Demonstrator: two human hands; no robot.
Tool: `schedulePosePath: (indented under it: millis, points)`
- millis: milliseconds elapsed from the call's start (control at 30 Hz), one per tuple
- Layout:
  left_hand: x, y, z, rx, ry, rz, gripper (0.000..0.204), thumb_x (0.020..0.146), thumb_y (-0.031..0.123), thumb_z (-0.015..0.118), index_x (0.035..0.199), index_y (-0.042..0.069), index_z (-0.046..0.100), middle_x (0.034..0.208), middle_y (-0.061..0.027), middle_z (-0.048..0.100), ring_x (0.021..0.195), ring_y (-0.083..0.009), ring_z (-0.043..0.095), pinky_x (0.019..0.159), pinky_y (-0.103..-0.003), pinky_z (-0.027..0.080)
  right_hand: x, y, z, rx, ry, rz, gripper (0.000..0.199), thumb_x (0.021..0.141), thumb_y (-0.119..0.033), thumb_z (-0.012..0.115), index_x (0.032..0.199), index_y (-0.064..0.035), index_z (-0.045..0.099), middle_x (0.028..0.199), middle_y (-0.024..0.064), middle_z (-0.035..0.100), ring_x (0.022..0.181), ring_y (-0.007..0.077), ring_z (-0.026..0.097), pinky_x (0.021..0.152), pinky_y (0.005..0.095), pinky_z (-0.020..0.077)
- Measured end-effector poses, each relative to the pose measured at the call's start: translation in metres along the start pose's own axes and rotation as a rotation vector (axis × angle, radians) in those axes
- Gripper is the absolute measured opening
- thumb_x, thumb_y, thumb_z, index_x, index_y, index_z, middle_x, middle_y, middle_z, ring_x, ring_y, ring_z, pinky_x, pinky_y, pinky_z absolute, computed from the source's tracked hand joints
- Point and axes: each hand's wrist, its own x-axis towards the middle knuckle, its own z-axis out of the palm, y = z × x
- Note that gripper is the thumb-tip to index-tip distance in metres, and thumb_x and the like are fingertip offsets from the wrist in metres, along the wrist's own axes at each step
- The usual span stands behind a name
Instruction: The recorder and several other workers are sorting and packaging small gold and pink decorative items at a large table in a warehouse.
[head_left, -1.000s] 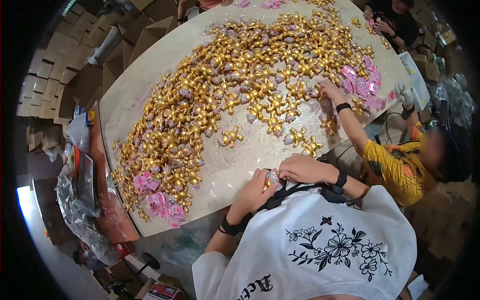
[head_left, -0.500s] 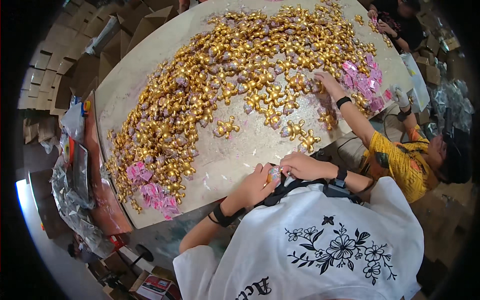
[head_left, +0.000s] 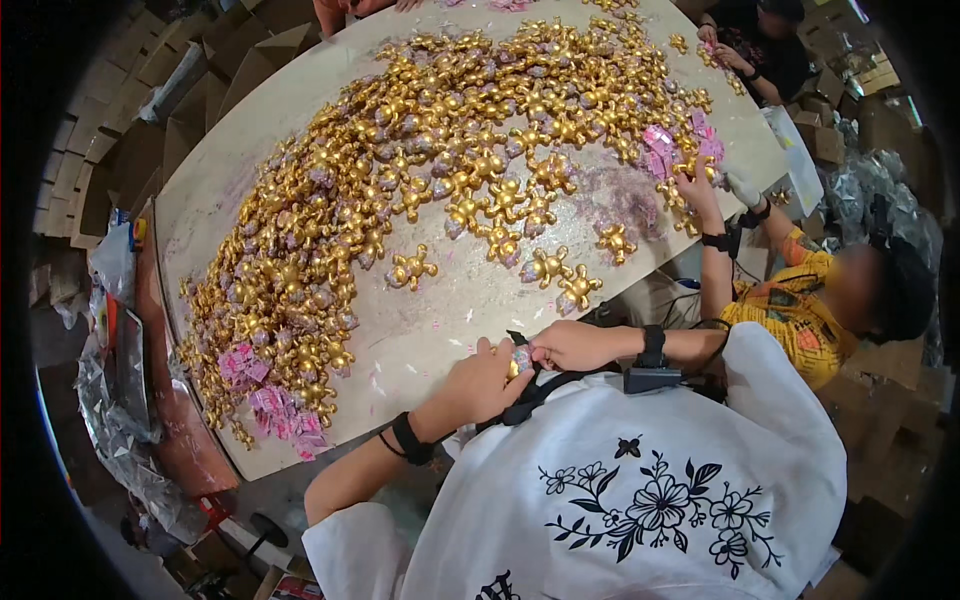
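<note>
While hands (head_left: pixel 478 384) hold figurine (head_left: pixel 520 360), open cartons (head_left: pixel 254 76)

We find ornate black lettering (head_left: pixel 495 587) on the white shirt (head_left: pixel 600 450), cut off by the frame's lower edge, while any print on the pink packets (head_left: pixel 285 412) at lower left is too small to read.

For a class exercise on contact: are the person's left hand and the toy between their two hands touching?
Touching. The head view shows the left hand curled around the toy, with no gap visible.
</note>
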Motion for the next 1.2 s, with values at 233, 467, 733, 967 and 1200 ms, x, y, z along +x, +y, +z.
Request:
schedulePosePath:
  millis: [233,467,733,967,1200]
  points:
    - [0.001,0.003,0.003,-0.001,0.056,-0.053,0.046,0.085,0.040,0.046,0.101,-0.002,0.038,0.086,-0.0288,0.046,0.068,-0.0438,0.053,0.060,-0.047,0.045,0.005,0.008,-0.004,0.074,-0.012,-0.022,0.030,0.091,-0.020,0.040,0.072,-0.0023,0.055,0.060,0.0084,0.054,0.056,0.0189,0.051,0.056,0.0326,0.0409]
    - [0.003,-0.014,-0.003,0.101,0.399,-0.015,0.048,0.079,0.034,0.058,0.113,0.005,0.043,0.093,-0.0209,0.048,0.088,-0.0378,0.052,0.074,-0.043,0.041,0.012,-0.003,-0.019,0.588,-0.088,0.126,0.046,0.094,-0.040,0.034,0.067,-0.0059,0.051,0.055,-0.0023,0.043,0.048,0.0059,0.038,0.044,0.0216,0.0315]
    - [-0.017,-0.024,-0.031,-0.449,0.716,-0.046,0.031,0.085,0.011,0.052,0.114,0.002,0.046,0.110,-0.0141,0.051,0.097,-0.0226,0.054,0.086,-0.031,0.040,0.037,-0.011,-0.008,1.464,-0.121,-0.310,0.034,0.094,-0.030,0.036,0.067,-0.0095,0.037,0.059,-0.0030,0.033,0.054,0.0079,0.032,0.053,0.0212,0.0308]
    - [-0.001,-0.046,-0.050,-1.052,0.637,0.018,0.024,0.090,0.013,0.044,0.108,-0.001,0.049,0.103,-0.0090,0.055,0.094,-0.0169,0.056,0.081,-0.028,0.043,0.048,-0.046,-0.023,0.711,0.058,-0.140,0.029,0.086,-0.035,0.053,0.089,-0.0057,0.053,0.065,-0.0013,0.047,0.056,0.0057,0.045,0.048,0.0236,0.0363]
    - [0.033,-0.076,-0.111,-2.153,1.526,0.341,0.014,0.083,0.014,0.048,0.072,0.008,0.042,0.063,0.0001,0.037,0.052,-0.0100,0.030,0.048,-0.024,0.030,0.085,-0.066,0.021,0.069,-0.046,-0.244,0.048,0.079,-0.046,0.058,0.099,-0.0026,0.054,0.078,0.0027,0.056,0.071,0.0177,0.052,0.063,0.0301,0.0427]
